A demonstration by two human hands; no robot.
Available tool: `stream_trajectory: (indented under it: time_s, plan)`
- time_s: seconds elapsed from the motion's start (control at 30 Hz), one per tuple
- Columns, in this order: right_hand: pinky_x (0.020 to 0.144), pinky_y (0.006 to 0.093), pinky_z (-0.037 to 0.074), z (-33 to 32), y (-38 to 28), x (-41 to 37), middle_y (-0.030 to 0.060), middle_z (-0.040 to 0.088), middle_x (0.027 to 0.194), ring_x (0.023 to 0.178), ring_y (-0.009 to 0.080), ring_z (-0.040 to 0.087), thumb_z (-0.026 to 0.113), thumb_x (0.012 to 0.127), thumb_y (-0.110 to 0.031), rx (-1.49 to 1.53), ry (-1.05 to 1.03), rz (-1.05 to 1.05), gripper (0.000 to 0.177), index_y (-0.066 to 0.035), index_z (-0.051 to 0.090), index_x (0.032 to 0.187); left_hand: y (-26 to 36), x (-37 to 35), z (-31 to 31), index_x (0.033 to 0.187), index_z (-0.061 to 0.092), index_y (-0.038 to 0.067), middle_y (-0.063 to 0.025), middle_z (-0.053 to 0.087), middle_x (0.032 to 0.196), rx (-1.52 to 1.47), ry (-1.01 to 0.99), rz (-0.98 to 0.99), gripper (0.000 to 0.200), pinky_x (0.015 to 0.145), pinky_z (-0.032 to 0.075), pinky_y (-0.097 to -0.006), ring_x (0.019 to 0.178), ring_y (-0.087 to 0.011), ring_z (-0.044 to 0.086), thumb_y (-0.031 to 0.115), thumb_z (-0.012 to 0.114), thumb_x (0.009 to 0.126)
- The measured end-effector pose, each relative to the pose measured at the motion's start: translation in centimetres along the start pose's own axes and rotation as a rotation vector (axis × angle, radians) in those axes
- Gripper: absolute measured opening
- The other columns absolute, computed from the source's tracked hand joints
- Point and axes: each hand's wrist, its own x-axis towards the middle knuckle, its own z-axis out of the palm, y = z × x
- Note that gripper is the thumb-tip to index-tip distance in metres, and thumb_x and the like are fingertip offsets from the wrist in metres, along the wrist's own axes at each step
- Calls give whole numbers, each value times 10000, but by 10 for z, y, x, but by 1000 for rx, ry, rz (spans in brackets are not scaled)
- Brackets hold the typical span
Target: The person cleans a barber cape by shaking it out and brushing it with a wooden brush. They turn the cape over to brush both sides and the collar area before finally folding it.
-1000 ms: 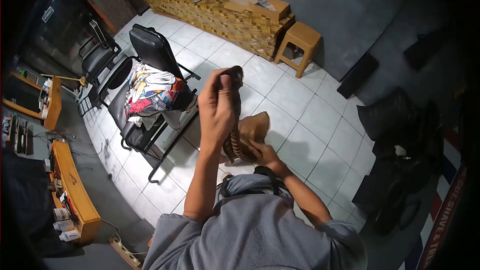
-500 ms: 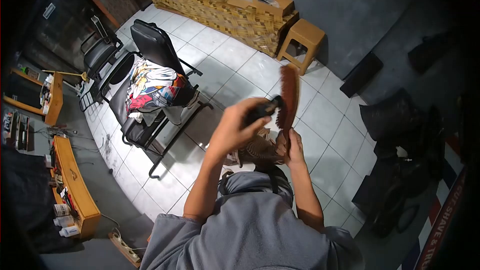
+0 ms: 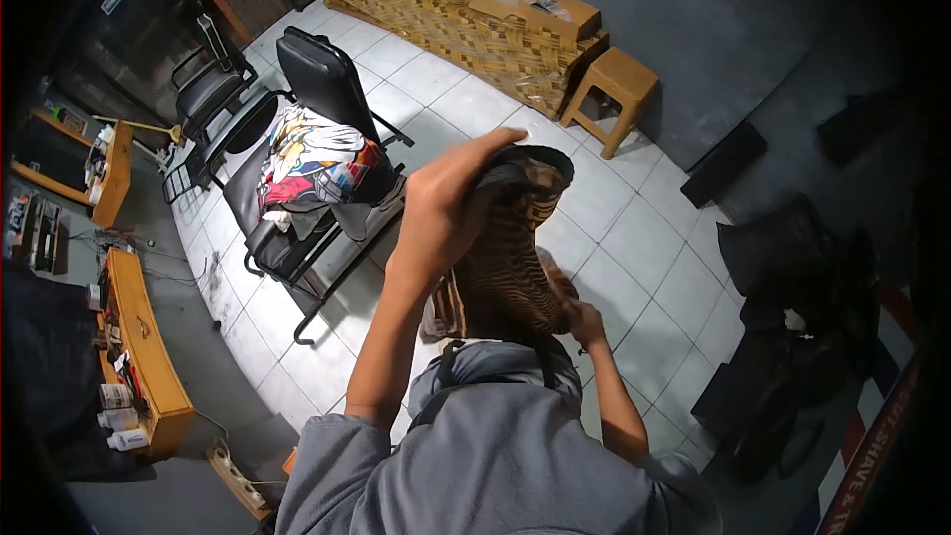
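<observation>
My left hand [image 3: 446, 188] is raised in front of me, closed at the dark upper end of a brown-and-black striped cloth [image 3: 505, 267]. The cloth hangs from it towards my lap, and a black rounded edge shows at its top. Lower down on the right, my right hand [image 3: 584, 323] is closed around the handle of a reddish-brown brush [image 3: 557, 275]. The brush is blurred and lies against the right side of the cloth, which partly hides it.
A black barber chair [image 3: 322, 74] with a colourful cloth [image 3: 317, 159] on it stands ahead left. Wooden drawer shelves [image 3: 149, 337] with bottles line the left wall. A tan stool [image 3: 614, 89] and woven-covered bench [image 3: 436, 25] stand at the back; dark bags [image 3: 783, 317] are right.
My left hand has risen and now pulls the striped cloth upward. My right hand has lowered the brush from upright in front of me to the cloth's side. The view has shifted slightly.
</observation>
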Motion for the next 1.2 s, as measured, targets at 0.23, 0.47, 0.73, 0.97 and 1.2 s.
stream_trajectory:
  time_s: [0.23, 0.47, 0.73, 0.97, 1.2]
  plan:
    - [367, 217, 276, -109, -166, 47, -40, 386, 531, 399, 57, 323, 469, 953, -360, 1441, -265, 305, 375, -57, 535, 741, -6, -6, 20, 1035, 638, 47, -163, 653, 942, -419, -862, 107, 510, 812, 499, -373, 878, -347, 626, -71, 543, 548]
    - [435, 269, 395, -72, -103, 63, 61, 577, 708, 466, 123, 477, 567, 883, -186, 438, -698, 91, 187, -26, 652, 931, -1, 4, 12, 979, 640, 33, -125, 647, 882, -213, -492, 165, 425, 757, 499, -329, 834, -316, 630, -77, 527, 585]
    - [860, 393, 454, 50, 128, -4, 211, 645, 983, 944, 338, 610, 495, 860, -261, 81, -221, 294, 444, 55, 531, 1170, -21, -1, -10, 946, 627, 18, -111, 661, 884, 8, -39, 169, 398, 717, 516, -295, 818, -251, 664, -156, 524, 604]
    - [467, 192, 381, -34, -2, -12, -53, 356, 558, 457, 61, 360, 527, 905, -443, 1518, -412, 874, 384, -68, 579, 973, -28, -6, 3, 956, 621, -9, -123, 660, 908, -10, -138, 87, 365, 755, 514, -290, 834, -237, 660, -152, 526, 634]
    - [584, 256, 465, -24, 17, -25, 3, 529, 746, 610, 124, 525, 555, 904, -373, 1099, -507, 669, 382, -12, 613, 1016, -22, -2, 11, 935, 641, 23, -108, 587, 919, 77, -127, 117, 395, 730, 511, -300, 838, -237, 621, -159, 542, 599]
